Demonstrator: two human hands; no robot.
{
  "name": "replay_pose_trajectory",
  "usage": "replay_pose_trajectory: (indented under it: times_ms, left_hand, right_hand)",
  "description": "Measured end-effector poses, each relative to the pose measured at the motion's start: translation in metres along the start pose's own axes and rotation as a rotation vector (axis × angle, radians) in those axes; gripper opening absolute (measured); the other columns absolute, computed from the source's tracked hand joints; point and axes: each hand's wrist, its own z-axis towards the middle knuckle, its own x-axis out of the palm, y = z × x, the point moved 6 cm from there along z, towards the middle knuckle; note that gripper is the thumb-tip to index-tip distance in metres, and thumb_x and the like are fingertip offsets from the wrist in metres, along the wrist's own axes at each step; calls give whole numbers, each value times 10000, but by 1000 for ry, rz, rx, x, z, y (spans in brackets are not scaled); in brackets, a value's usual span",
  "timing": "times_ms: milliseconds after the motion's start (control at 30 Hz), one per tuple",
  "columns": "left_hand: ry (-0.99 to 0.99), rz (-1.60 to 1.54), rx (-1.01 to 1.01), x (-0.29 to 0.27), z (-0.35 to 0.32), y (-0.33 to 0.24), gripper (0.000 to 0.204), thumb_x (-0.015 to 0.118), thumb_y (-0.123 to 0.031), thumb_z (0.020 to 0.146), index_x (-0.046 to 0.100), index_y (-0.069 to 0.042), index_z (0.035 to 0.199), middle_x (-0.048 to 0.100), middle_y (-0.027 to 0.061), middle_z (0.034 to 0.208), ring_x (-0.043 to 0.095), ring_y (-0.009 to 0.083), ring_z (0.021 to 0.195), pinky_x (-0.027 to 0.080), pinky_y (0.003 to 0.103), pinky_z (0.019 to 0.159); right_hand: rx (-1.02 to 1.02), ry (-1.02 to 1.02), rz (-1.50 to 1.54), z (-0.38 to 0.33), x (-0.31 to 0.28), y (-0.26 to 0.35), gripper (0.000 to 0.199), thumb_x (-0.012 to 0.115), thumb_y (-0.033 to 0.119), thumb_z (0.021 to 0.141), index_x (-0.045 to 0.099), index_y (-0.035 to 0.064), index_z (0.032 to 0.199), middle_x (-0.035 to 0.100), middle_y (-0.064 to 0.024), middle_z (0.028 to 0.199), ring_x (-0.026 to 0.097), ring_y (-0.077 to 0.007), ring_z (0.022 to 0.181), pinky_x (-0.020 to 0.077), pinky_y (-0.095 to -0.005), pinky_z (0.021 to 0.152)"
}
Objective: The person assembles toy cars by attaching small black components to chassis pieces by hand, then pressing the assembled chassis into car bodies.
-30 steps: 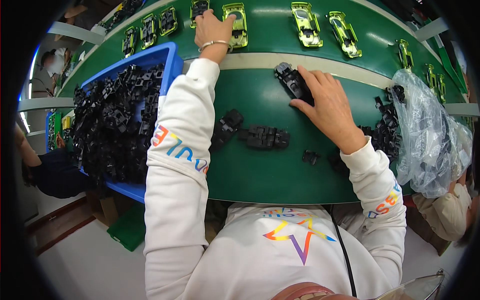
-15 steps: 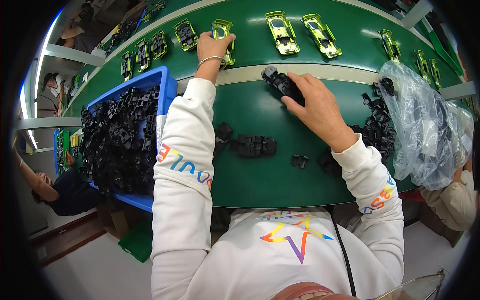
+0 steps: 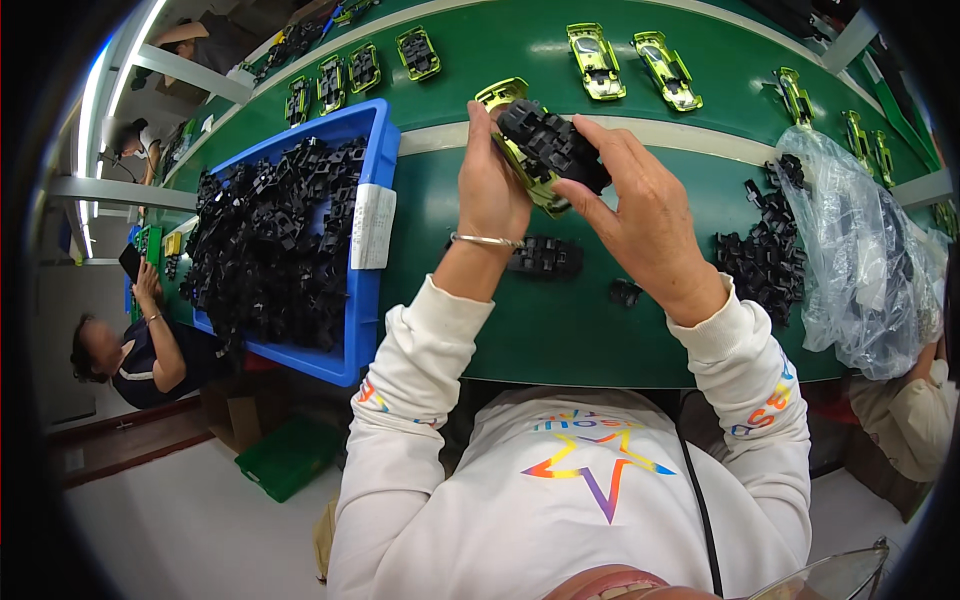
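Observation:
My left hand (image 3: 492,185) grips a yellow-green toy car body (image 3: 520,158), raised above the green table (image 3: 560,330). My right hand (image 3: 640,215) holds a black plastic chassis part (image 3: 550,145) pressed against that car body. Both hands meet in front of me, over the middle of the table. A bracelet circles my left wrist. Below my hands lie a black chassis piece (image 3: 545,258) and a smaller black part (image 3: 625,292) on the table.
A blue bin (image 3: 370,300) full of black parts stands at the left. More yellow-green car bodies (image 3: 630,65) ride the green belt behind. A clear plastic bag (image 3: 860,260) and a pile of black parts (image 3: 765,260) lie at the right. Another person (image 3: 130,345) sits at far left.
My left hand drew back from the belt with a car body. My right hand lifted the black chassis from the table, and both met above the table.

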Motion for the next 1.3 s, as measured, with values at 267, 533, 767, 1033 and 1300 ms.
replay_pose_trajectory:
  times_ms: [267,533,767,1033,1300]
  left_hand:
    - [7,-96,131,15,-46,-5,551,280,-547,1059,560,-88,1180,654,46,1067,636,179,985,522,347,871]
    - [-69,-153,122,8,-55,-8,595,273,-583,1045,552,-82,1203,646,50,1101,640,183,1001,531,354,890]
    - [-89,-174,122,7,-54,-4,609,262,-589,1043,547,-76,1206,645,63,1107,641,202,1013,536,369,894]
    - [-93,-143,124,9,-59,-10,614,270,-589,1043,548,-68,1210,649,81,1107,639,221,1019,529,372,905]
    - [-93,-150,104,13,-60,-11,622,278,-603,1037,551,-78,1229,646,63,1131,636,185,1022,523,333,907]
  right_hand:
    - [-6,-47,-16,-8,5,27,521,766,195,822,582,20,1277,584,-130,1099,636,-317,815,522,-393,675]
    - [-62,-31,9,-9,8,39,549,755,189,849,576,68,1354,577,-126,1062,617,-264,810,521,-357,648]
    - [-33,-9,-26,-7,8,40,527,758,169,842,598,82,1337,573,-120,1060,605,-254,759,508,-356,624]
    - [-19,-1,10,-7,4,43,482,768,164,807,627,49,1253,566,-115,1036,630,-287,771,518,-372,639]
    - [-40,-21,6,-8,1,46,552,775,135,812,600,71,1332,561,-129,1053,596,-252,736,497,-358,607]
